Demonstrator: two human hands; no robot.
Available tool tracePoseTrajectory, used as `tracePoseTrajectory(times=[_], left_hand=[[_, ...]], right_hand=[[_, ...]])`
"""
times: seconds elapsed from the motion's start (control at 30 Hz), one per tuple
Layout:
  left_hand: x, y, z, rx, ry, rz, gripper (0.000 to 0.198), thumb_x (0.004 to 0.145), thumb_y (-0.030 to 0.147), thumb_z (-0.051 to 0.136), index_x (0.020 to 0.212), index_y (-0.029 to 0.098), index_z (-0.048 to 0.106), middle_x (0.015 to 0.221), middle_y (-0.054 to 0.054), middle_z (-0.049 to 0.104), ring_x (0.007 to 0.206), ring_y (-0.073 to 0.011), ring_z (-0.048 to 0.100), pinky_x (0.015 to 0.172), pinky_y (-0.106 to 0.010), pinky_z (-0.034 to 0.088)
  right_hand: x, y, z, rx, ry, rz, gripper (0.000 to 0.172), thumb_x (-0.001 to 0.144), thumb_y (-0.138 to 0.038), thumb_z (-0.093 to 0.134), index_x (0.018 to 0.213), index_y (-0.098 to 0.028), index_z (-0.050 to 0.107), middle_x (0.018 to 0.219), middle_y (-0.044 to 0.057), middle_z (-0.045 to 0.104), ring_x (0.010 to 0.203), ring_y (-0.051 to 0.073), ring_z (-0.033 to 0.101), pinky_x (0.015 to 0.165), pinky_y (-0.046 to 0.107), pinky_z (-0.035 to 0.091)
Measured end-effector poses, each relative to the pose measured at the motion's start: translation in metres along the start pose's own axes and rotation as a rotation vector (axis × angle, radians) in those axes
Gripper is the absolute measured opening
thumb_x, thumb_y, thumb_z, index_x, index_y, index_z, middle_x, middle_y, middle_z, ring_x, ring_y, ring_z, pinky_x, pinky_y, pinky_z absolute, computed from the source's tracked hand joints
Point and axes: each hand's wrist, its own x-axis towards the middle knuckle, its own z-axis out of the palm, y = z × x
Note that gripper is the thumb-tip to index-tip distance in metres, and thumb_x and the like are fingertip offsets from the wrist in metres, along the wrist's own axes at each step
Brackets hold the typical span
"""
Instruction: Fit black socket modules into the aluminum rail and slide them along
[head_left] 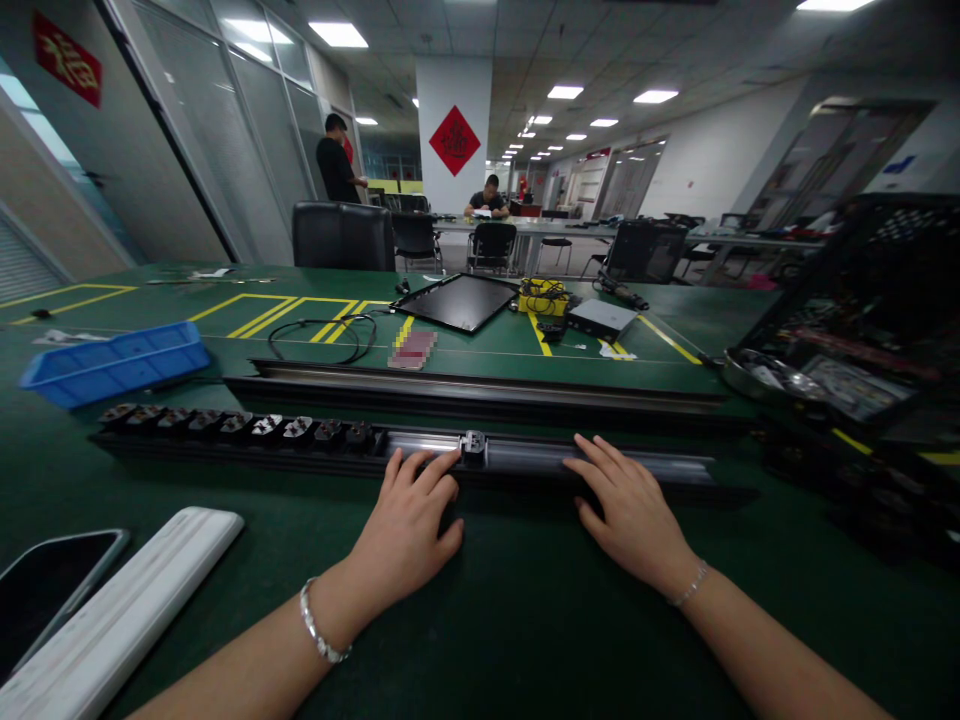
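A long black metal channel (525, 455) lies across the green table in front of me. Its left half carries a row of several black socket modules (266, 427), side by side. Apart from them, near the channel's middle, sits a single socket module (473, 446). My left hand (412, 510) rests on the channel's near edge with fingers spread, the index fingertip close beside that single module. Farther right, my right hand (630, 515) has its fingers stretched over the channel's bare right part. Neither hand is wrapped around anything.
Behind lies a second black channel (480, 390). A blue bin (116, 362) stands left; a white power strip (142, 610) and a phone (52, 590) lie near left. Farther back are a black panel (457, 302), a yellow box (544, 297) and a grey box (601, 318). Two people are beyond.
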Motion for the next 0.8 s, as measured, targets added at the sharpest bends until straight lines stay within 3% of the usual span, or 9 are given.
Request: tracePoseTrajectory(times=[0.4, 0.57, 0.8], left_hand=[[0.0, 0.0, 0.002, 0.007, 0.006, 0.001, 0.008, 0.073, 0.026, 0.057, 0.081, 0.024, 0.056, 0.135, -0.001, 0.047, 0.121, -0.0304, 0.039, 0.105, -0.061, 0.021], [0.0, -0.001, 0.004, 0.017, 0.016, 0.004, 0.009, 0.073, 0.027, 0.056, 0.082, 0.024, 0.057, 0.133, -0.003, 0.048, 0.122, -0.031, 0.038, 0.105, -0.061, 0.019], [0.0, -0.001, 0.006, 0.005, 0.027, 0.01, 0.008, 0.072, 0.026, 0.057, 0.08, 0.024, 0.057, 0.133, -0.002, 0.048, 0.121, -0.0302, 0.037, 0.106, -0.059, 0.018]], right_hand=[[-0.001, -0.005, 0.002, -0.015, 0.089, -0.031, 0.045, 0.08, -0.018, 0.043, 0.125, -0.023, 0.048, 0.138, 0.007, 0.044, 0.129, 0.025, 0.034, 0.101, 0.047, 0.031], [0.006, -0.031, -0.003, 0.069, 0.046, -0.146, 0.044, 0.083, -0.014, 0.039, 0.126, -0.021, 0.049, 0.117, 0.008, 0.058, 0.109, 0.021, 0.05, 0.099, 0.04, 0.032], [0.037, -0.074, -0.004, 0.113, -0.078, -0.118, 0.047, 0.081, -0.017, 0.044, 0.125, -0.032, 0.049, 0.095, 0.003, 0.061, 0.088, 0.02, 0.052, 0.085, 0.036, 0.035]])
